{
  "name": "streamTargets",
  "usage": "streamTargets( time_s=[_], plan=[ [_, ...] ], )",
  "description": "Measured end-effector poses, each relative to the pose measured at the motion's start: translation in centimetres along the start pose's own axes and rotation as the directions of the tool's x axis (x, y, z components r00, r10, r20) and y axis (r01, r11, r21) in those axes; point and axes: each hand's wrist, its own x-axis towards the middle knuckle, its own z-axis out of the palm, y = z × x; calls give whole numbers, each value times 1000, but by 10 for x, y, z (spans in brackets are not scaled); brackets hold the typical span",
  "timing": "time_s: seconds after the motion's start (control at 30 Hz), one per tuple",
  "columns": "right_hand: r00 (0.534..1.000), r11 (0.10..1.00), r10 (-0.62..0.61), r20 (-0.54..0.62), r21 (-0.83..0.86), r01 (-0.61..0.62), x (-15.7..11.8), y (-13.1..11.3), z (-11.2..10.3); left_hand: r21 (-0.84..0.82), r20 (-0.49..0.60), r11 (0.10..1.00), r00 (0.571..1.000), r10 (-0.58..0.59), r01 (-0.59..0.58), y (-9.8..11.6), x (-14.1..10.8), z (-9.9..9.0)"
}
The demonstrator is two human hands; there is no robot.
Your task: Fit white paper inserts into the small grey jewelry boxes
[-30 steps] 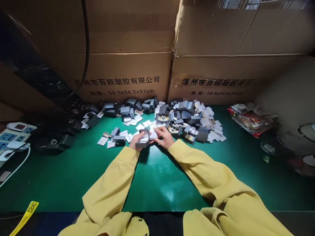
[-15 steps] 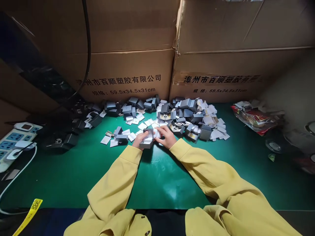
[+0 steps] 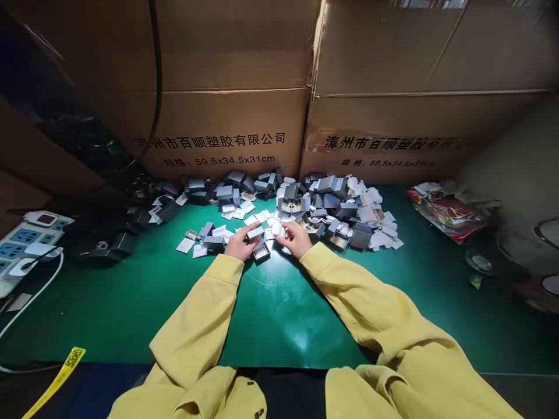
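Note:
My left hand [image 3: 240, 243] is closed on a small grey box [image 3: 255, 233], held by its edge near the middle of the green table. Just below and right of its fingers, an open box part [image 3: 261, 252] with something pale inside rests on the table. My right hand [image 3: 297, 238] pinches a small white card [image 3: 278, 228] between thumb and fingers, a short way to the right. Behind both hands lie loose white cards [image 3: 264, 216] and a heap of grey boxes [image 3: 331, 201].
Two large cardboard cartons [image 3: 209, 128] stand behind the green table [image 3: 279, 320]. At the left are a power strip [image 3: 26, 244] with cables and dark open boxes [image 3: 124, 244]. A red plastic bag [image 3: 449, 215] lies at the right.
My left hand has moved slightly left, and the open grey box it held now shows as separate parts, one on the table. My right hand now has a white card at its fingertips.

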Motion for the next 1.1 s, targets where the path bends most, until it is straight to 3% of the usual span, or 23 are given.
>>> streamTargets(
  time_s=[0.13,0.33,0.53,0.63,0.77,0.87,0.97,1.1],
  plan=[
    [1000,1000,5,-10,28,-5,0,-3,0,47,37,999,999,5,-7,4,-2,-11],
    [1000,1000,6,-13,26,-6,0,-3,0,74,-139,996,990,-37,48,-1,-1,-9],
    [1000,999,11,-6,53,-10,0,-2,1,131,-325,990,942,85,-44,-4,-2,3],
    [1000,998,17,-13,60,-16,0,-2,1,252,-369,967,919,137,-43,-5,-3,7],
    [1000,995,23,-5,101,-23,-1,0,1,474,-373,877,921,113,85,-1,-5,10],
    [999,992,38,-5,122,-38,-1,-1,1,475,-290,879,952,99,53,5,-8,4],
    [999,990,53,1,134,-53,-1,-3,-1,375,-78,921,986,145,-106,8,-9,-12],
    [998,988,57,18,146,-59,-1,-4,-2,445,207,850,955,211,-284,2,-4,-34]
  ],
)
